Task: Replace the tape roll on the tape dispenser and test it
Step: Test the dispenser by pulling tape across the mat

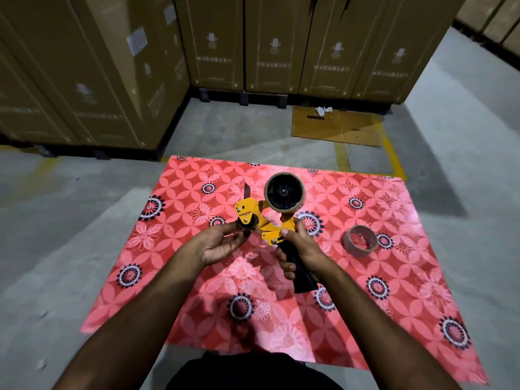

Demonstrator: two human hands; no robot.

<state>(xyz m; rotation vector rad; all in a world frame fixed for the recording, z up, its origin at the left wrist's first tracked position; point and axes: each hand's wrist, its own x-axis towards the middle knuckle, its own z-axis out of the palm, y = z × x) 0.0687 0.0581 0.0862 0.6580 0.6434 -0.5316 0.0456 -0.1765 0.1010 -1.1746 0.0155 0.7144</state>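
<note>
I hold a yellow tape dispenser [263,223] above a red flowered mat [394,291]. My right hand [302,250] grips its black handle. A brown tape roll [284,192] sits on the dispenser's black hub at the top. My left hand [222,243] pinches the front end of the dispenser at the black roller, below the flap and blade. An empty cardboard tape core [360,240] lies on the mat to the right of my hands.
The mat lies on a grey concrete floor [70,249]. Tall stacked cardboard boxes [84,80] on pallets stand at the back and left. A flat piece of cardboard [337,125] lies on the floor beyond the mat, by yellow floor lines.
</note>
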